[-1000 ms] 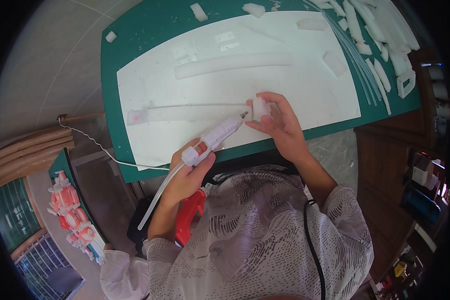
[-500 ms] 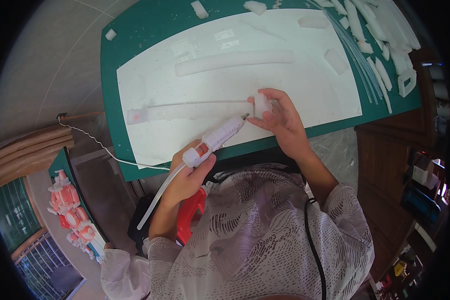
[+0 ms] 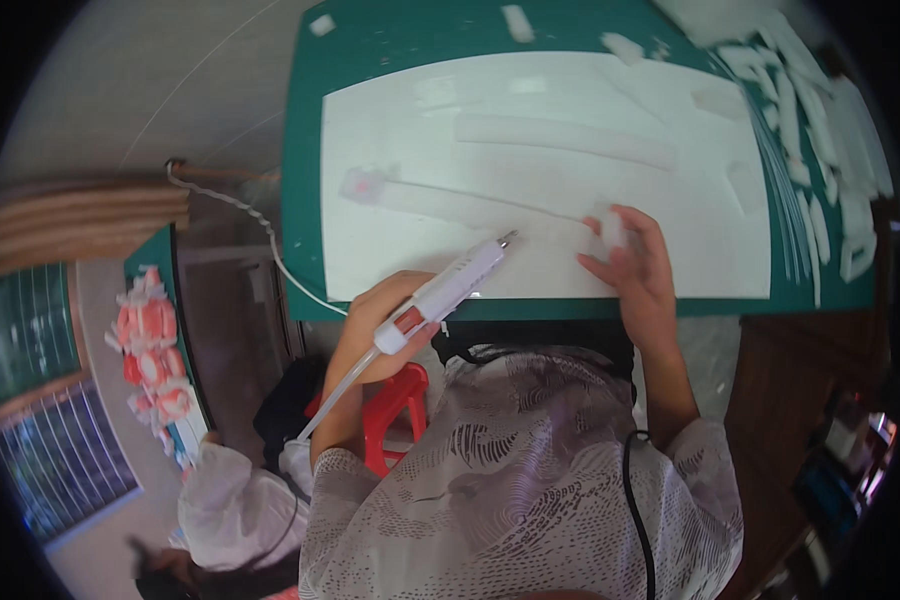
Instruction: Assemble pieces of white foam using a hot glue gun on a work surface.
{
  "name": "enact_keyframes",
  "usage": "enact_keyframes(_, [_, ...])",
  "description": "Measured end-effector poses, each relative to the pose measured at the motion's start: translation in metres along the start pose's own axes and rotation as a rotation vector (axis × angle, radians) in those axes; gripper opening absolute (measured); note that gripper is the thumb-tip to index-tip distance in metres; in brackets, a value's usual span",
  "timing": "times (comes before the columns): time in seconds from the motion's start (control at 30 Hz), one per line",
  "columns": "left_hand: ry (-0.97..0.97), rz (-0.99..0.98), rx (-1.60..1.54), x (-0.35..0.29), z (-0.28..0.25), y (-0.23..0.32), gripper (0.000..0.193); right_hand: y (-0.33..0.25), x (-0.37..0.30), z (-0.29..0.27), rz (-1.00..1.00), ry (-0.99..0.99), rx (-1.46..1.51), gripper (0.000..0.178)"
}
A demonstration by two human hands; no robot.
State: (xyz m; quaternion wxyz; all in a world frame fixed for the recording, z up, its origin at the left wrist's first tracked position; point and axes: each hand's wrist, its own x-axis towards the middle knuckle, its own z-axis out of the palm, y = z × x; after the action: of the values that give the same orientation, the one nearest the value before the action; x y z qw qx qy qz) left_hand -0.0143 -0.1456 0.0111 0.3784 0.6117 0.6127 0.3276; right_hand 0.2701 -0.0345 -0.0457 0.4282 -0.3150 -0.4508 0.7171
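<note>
A white hot glue gun [image 3: 455,285] is in my left hand [image 3: 370,318], its metal tip pointing up and right over the white sheet [image 3: 390,130]. A long white glue stick [image 3: 340,394] sticks out of its back end. With thumb and fingers, my right hand [image 3: 648,275] grips a small white foam block [image 3: 612,229]. That block is at the right end of a long white foam strip [image 3: 470,208]; blur hides whether the two touch. At the strip's left end lies a whitish piece with a pink spot [image 3: 362,187].
Another foam strip [image 3: 565,139] lies farther back. Foam offcuts and thin bluish rods [image 3: 785,190] crowd the green table's [image 3: 305,200] right side. A white cord [image 3: 270,235] runs off left. A red stool [image 3: 395,415] and a person in white [image 3: 235,510] are at lower left.
The view has shifted, so the table appears farther right. The gun's tip has drawn away from the block in my right hand, leftward along the strip. Both hands keep their hold.
</note>
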Motion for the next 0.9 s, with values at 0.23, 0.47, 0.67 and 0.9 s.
enact_keyframes(0.23, [0.213,-0.024,0.039,-0.053,-0.057,-0.038,0.049,-0.012,0.007,-0.014,-0.018,0.032,-0.184,0.039])
enact_keyframes(0.47, [0.488,-0.161,0.185,-0.034,-0.07,-0.081,0.034,-0.019,0.01,-0.031,-0.063,0.005,-0.272,0.038])
enact_keyframes(0.67, [0.481,-0.113,0.373,0.006,-0.076,-0.09,0.039,-0.035,0.005,-0.04,-0.137,0.097,-0.412,0.04])
enact_keyframes(0.9, [0.368,-0.144,0.367,0.021,-0.08,-0.081,0.049,-0.034,0.009,-0.037,-0.143,0.097,-0.328,0.043])
